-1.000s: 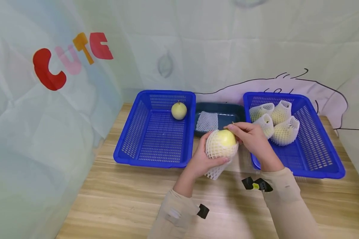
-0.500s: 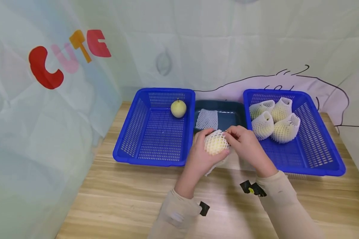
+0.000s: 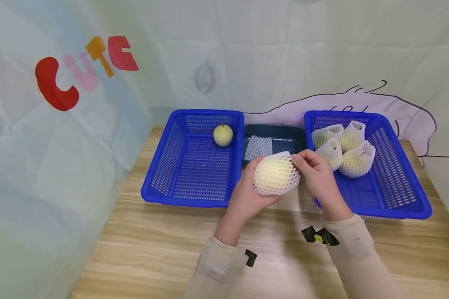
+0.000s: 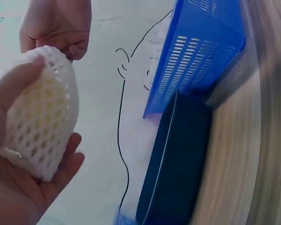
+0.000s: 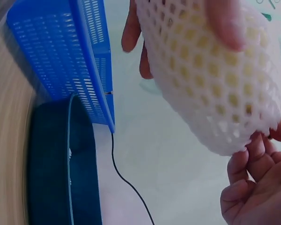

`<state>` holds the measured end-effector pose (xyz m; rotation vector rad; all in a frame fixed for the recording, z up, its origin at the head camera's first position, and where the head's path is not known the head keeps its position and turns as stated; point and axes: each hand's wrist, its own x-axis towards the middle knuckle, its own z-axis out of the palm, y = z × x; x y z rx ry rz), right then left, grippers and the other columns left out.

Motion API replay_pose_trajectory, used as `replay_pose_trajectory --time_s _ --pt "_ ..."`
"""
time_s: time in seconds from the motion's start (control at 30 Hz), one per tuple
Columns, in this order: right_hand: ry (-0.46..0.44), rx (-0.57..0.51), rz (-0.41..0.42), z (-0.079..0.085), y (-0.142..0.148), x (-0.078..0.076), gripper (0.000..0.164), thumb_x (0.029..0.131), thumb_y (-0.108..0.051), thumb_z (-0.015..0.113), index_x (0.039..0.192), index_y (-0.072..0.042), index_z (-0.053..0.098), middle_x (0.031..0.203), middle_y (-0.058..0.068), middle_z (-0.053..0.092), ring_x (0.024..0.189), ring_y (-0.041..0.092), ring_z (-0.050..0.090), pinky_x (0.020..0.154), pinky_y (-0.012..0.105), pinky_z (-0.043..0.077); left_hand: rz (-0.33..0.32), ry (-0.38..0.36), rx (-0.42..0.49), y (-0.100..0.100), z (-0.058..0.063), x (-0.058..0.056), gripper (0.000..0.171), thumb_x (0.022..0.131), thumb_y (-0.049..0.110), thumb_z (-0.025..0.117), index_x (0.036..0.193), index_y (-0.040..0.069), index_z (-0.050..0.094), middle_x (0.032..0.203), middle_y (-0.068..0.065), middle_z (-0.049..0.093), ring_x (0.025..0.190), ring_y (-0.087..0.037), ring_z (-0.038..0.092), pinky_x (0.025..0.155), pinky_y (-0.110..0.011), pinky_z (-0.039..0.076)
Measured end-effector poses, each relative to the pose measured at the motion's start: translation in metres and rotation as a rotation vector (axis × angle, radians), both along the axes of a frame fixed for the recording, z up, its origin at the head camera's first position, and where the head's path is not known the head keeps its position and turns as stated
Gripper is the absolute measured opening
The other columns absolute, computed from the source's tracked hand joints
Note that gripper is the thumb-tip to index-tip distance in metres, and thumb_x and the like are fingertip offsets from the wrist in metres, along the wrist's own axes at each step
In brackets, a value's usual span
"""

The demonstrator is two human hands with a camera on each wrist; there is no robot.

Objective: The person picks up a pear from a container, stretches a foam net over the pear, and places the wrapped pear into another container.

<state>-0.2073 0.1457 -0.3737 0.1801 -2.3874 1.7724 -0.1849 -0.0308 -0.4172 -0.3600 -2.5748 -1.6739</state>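
Observation:
A pale yellow pear (image 3: 275, 174) in a white foam net sleeve (image 5: 215, 93) is held above the table in front of the dark tray. My left hand (image 3: 247, 193) grips it from the left side, thumb and fingers around the net. With thumb and fingertips my right hand (image 3: 318, 176) pinches the edge of the net at the pear's right end. In the left wrist view the net (image 4: 42, 112) covers the fruit. The right wrist view shows the right fingertips (image 5: 239, 164) at the net's gathered rim.
A blue basket (image 3: 194, 203) on the left holds one bare pear (image 3: 223, 135). In the dark teal tray (image 3: 284, 131) lies a flat foam net (image 3: 259, 148). The blue basket (image 3: 400, 214) on the right contains several netted pears (image 3: 356, 161). A fabric backdrop (image 3: 265, 74) stands behind.
The net, earlier leaving the pear's top bare with its loose end hanging below, now covers the pear. The right hand has moved from the stem to the net's right edge.

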Motion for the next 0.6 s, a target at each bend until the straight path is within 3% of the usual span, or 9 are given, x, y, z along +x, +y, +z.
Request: replay_pose_trajectory --time_s 0.1,0.23,0.33,0.4,0.6 --pt "0.01 0.029 0.019 0.001 0.001 0.001 0.025 0.095 -0.015 0.053 0.084 0.008 0.056 0.069 -0.004 0.051 0.067 0.011 0.045 0.057 0.022 0.039 -0.019 -0.087 0.26 0.001 -0.004 0.0 0.099 0.061 0.024 0.087 0.138 0.022 0.025 0.132 -0.003 0.043 0.115 -0.018 0.046 0.095 -0.036 0.04" --pt "0.015 0.032 0.013 0.003 0.002 0.002 0.025 0.095 -0.017 0.053 0.087 0.006 0.058 0.071 -0.005 0.053 0.071 0.012 0.045 0.059 0.023 0.039 -0.149 -0.244 0.727 -0.001 -0.009 -0.001 0.085 0.067 0.018 0.082 0.132 0.016 0.028 0.13 -0.007 0.04 0.109 -0.019 0.047 0.089 -0.031 0.044" --pt "0.043 0.016 0.006 0.003 0.0 0.002 0.023 0.094 -0.015 0.055 0.087 0.007 0.059 0.07 -0.006 0.054 0.071 0.011 0.046 0.057 0.021 0.039 -0.199 -0.374 0.988 -0.001 -0.011 -0.001 0.076 0.071 0.017 0.076 0.133 0.015 0.032 0.124 -0.008 0.042 0.099 -0.018 0.053 0.079 -0.028 0.05" --pt "0.072 -0.006 0.014 0.003 -0.002 0.002 0.02 0.093 -0.011 0.055 0.087 0.008 0.059 0.069 -0.005 0.053 0.067 0.01 0.046 0.055 0.02 0.038 -0.198 -0.439 1.087 0.0 -0.011 0.0 0.073 0.074 0.019 0.073 0.135 0.016 0.033 0.119 -0.008 0.044 0.093 -0.018 0.056 0.074 -0.029 0.052" --pt "0.176 -0.018 0.081 0.003 -0.005 0.005 0.014 0.092 -0.002 0.054 0.103 0.006 0.059 0.075 -0.005 0.053 0.068 0.009 0.047 0.059 0.019 0.039 -0.298 -0.57 1.324 0.008 -0.012 0.002 0.073 0.082 0.034 0.069 0.14 0.014 0.029 0.12 -0.012 0.047 0.103 -0.024 0.056 0.083 -0.037 0.05"
